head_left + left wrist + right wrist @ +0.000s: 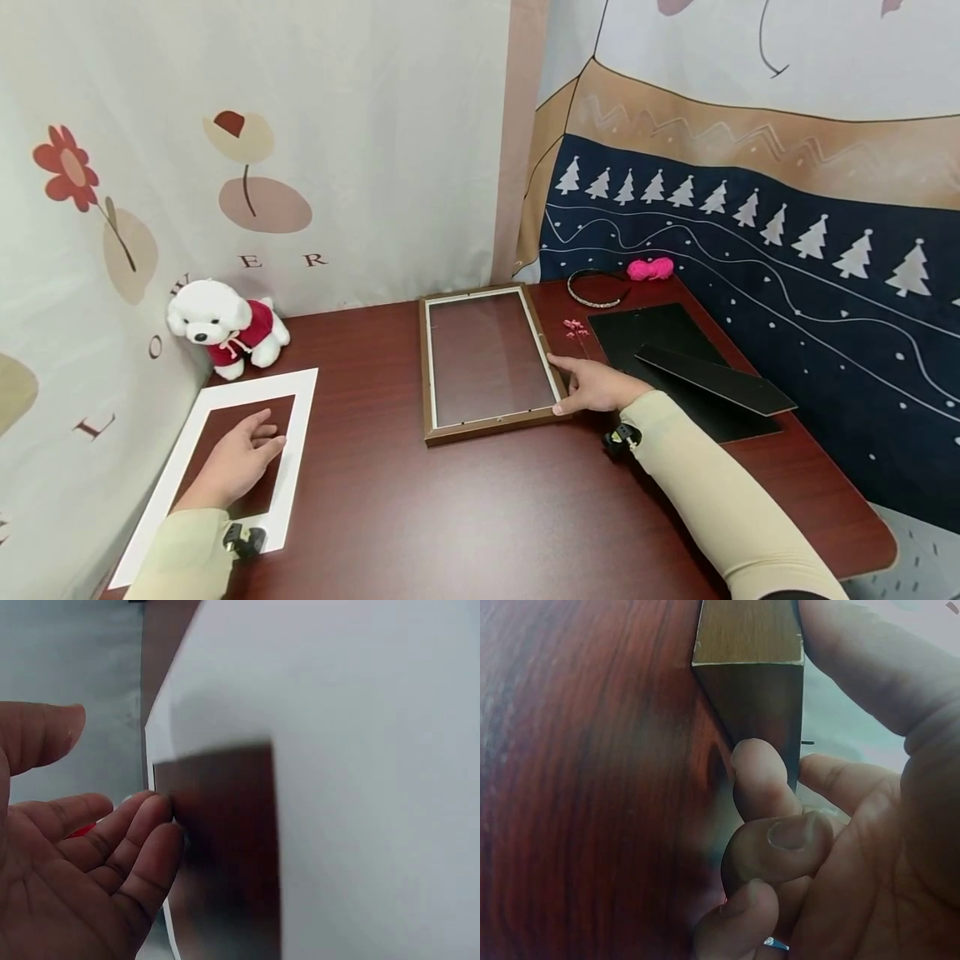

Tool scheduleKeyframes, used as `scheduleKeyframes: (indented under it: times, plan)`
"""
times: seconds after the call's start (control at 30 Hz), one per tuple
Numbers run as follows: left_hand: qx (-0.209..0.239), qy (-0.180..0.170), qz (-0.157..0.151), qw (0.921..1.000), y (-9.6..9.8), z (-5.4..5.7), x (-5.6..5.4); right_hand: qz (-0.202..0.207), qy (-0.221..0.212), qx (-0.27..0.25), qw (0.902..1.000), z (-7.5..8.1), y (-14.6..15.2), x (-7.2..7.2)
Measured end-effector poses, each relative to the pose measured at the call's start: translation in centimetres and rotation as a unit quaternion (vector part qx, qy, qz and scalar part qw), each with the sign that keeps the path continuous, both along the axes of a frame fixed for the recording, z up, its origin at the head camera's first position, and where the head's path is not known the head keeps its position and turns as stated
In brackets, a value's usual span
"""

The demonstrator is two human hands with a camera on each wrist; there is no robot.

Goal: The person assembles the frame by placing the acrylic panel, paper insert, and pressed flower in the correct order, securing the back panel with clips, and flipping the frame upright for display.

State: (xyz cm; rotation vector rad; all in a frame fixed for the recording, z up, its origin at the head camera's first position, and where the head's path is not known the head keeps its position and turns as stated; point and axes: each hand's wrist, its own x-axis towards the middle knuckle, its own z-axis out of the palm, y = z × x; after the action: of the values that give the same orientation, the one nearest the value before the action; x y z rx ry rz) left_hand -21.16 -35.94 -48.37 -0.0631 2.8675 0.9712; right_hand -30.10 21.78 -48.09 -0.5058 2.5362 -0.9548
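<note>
A brown wooden picture frame [495, 362] with a pale inner edge and a clear pane lies on the table. My right hand [600, 385] holds its near right corner, index finger along the right side and thumb by the corner; in the right wrist view curled fingers [761, 776] meet the frame's side [761, 697]. To the left, my left hand [236, 458] hovers over the opening of a white picture mat [296, 442], its fingers loosely bent and holding nothing. The left wrist view has the mat [360, 750] beside those fingers [154, 862].
A black backing board [622, 337] with a stand flap [712, 379] lies on the right. Behind it are a headband [592, 300] and pink yarn [650, 268]; a pink flower sprig [576, 327] lies near the frame. A white plush dog [225, 325] sits at back left.
</note>
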Motion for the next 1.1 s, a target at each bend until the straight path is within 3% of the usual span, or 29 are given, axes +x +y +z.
scheduleKeyframes:
  times: [0.37, 0.63, 0.87, 1.1]
  plan:
    - [0.077, -0.013, -0.020, 0.9968, 3.2, -0.1, -1.6, 0.001, 0.001, 0.008, 1.0000, -0.1, 0.1, -0.1]
    - [0.084, 0.002, -0.050, 0.9952, 5.4, 0.0, -3.1, 0.002, 0.001, 0.005, 1.0000, 0.0, 0.0, 0.0]
    - [0.059, 0.037, -0.027, 0.9972, 3.6, 0.8, -2.8, 0.005, 0.006, 0.013, 0.9999, 0.1, -0.2, -0.1]
    - [0.048, 0.017, 0.042, 0.9978, -0.2, 1.1, -1.8, -0.003, 0.006, 0.022, 0.9997, 0.5, -0.3, 0.1]
